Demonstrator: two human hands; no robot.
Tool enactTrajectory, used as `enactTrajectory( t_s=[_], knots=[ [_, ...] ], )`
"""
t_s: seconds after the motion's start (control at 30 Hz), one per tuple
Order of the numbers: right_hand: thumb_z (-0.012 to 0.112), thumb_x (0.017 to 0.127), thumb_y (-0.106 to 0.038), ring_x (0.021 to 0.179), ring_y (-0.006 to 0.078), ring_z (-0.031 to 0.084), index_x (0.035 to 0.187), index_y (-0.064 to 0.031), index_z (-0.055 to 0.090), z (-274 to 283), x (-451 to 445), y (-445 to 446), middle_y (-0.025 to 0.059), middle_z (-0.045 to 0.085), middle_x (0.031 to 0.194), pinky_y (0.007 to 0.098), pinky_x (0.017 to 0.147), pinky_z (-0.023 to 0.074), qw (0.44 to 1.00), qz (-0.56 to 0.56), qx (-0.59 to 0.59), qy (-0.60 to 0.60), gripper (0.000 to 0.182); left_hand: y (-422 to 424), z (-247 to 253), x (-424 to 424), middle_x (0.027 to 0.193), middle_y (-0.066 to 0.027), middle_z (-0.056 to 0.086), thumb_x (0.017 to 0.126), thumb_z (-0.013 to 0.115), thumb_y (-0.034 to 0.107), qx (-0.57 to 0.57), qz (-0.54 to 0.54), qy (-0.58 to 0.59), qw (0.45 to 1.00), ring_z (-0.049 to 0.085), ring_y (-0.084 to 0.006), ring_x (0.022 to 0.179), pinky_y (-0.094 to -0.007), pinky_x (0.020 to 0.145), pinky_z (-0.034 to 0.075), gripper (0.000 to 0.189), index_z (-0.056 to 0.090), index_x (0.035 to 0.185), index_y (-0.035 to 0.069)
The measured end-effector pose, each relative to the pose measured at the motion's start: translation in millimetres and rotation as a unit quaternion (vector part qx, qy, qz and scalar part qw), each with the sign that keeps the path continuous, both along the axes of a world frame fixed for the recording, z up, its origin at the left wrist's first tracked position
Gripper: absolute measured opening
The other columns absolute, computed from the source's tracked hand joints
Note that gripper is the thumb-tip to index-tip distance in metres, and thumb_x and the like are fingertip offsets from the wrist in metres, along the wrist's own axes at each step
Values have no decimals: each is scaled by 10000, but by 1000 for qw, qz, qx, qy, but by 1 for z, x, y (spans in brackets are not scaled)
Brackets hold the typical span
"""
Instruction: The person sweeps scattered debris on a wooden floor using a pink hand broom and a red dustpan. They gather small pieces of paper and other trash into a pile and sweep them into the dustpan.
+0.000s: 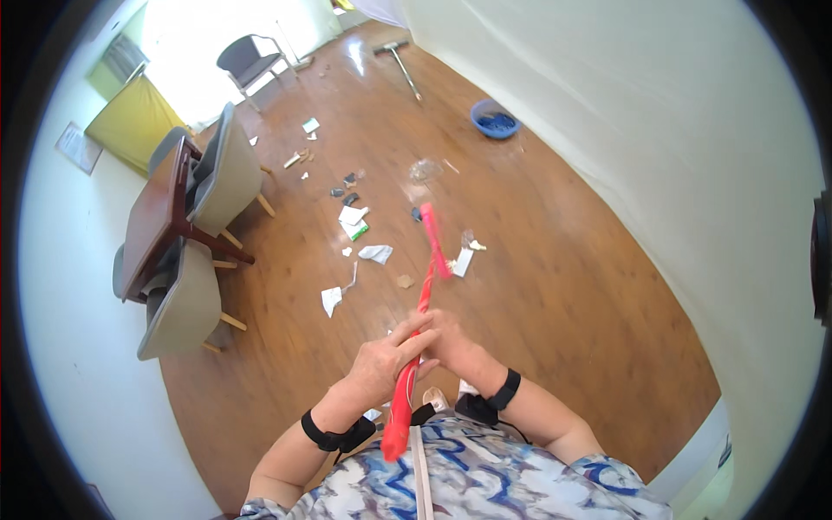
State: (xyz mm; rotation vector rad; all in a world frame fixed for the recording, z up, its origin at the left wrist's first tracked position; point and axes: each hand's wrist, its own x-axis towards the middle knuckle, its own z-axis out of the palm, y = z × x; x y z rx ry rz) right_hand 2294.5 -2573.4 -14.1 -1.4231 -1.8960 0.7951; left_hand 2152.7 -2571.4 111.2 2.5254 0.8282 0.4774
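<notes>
A red broom handle point(403, 396) slants from just before my chest down towards the floor. My left hand point(385, 365) lies on it with fingers spread across the shaft. Close by, my right hand point(448, 339) grips it a little farther down, its fingers partly hidden behind the left. At the far end, the pink broom head point(435, 240) is at the floor, slightly blurred. Just right of the head lies a white carton point(463, 262) with crumpled scraps. To its left are a crumpled white tissue point(376, 253), a brown scrap point(405, 281) and a white-and-green packet point(355, 227).
More litter trails across the wood floor point(552, 312). On the left, upholstered chairs point(185, 302) surround a dark wooden table point(156, 214). A blue basin point(495, 120) sits by the white curtain-like wall point(624, 117). Beyond are a long-handled floor squeegee point(404, 68) and another chair point(250, 62).
</notes>
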Motion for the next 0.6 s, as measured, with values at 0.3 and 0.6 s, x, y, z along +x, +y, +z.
enactTrajectory(
  t_s=[0.3,0.6],
  knots=[
    [689,719,-99,735,356,658,901,-68,651,82,-59,-23,162,673,803,414,633,524,974,187,-107,67,189,-55,-62,-123,1267,-139,577,763,768,281,-108,176,-25,978,668,-312,756,-375,677,548,656,502,1334,99],
    [643,875,-204,578,175,650,876,18,659,97,-116,-38,91,670,732,298,555,521,890,375,-197,165,222,-107,-150,-176,734,-143,664,834,691,293,-194,214,-40,956,651,-370,695,-444,597,513,195,650,959,150]
  ],
)
